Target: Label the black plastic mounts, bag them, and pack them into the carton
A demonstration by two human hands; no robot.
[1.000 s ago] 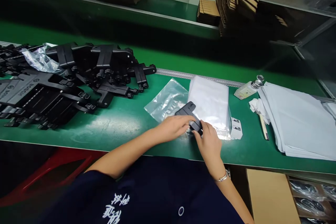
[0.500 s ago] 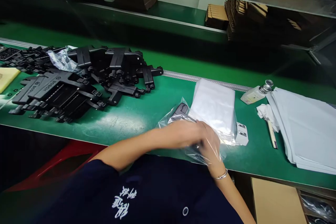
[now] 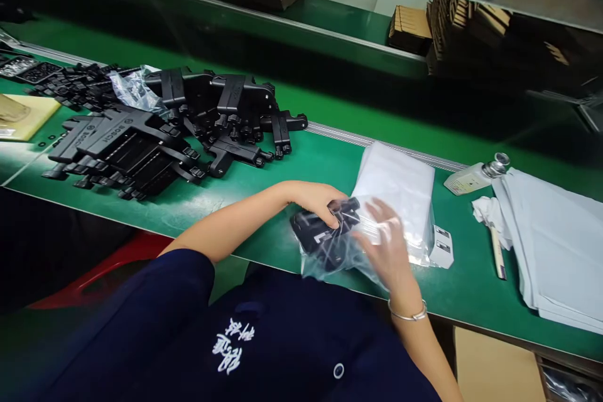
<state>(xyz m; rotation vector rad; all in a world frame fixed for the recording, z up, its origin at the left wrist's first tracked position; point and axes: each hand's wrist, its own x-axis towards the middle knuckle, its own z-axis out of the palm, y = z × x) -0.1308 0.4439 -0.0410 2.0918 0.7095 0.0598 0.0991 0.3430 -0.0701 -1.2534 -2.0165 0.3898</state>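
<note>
My left hand (image 3: 319,198) is closed on a black plastic part (image 3: 320,235) that sits inside a clear plastic bag (image 3: 330,257) near the front edge of the green bench (image 3: 235,201). My right hand (image 3: 389,245), a bracelet on its wrist, is blurred, with fingers spread against the bag's right side. Just behind lies a stack of clear bags (image 3: 396,185) with white sheets inside.
A pile of black plastic parts (image 3: 155,125) covers the bench's left. A small bottle (image 3: 473,177), a crumpled wipe (image 3: 487,210), a pen-like stick (image 3: 498,251) and stacked white sheets (image 3: 556,239) lie at right. Labels (image 3: 441,246) sit beside the bags. Cardboard boxes (image 3: 447,22) stand behind.
The black part went from lying bare on the bag stack into a clear bag, now pulled towards the bench's front edge. The view has shifted left.
</note>
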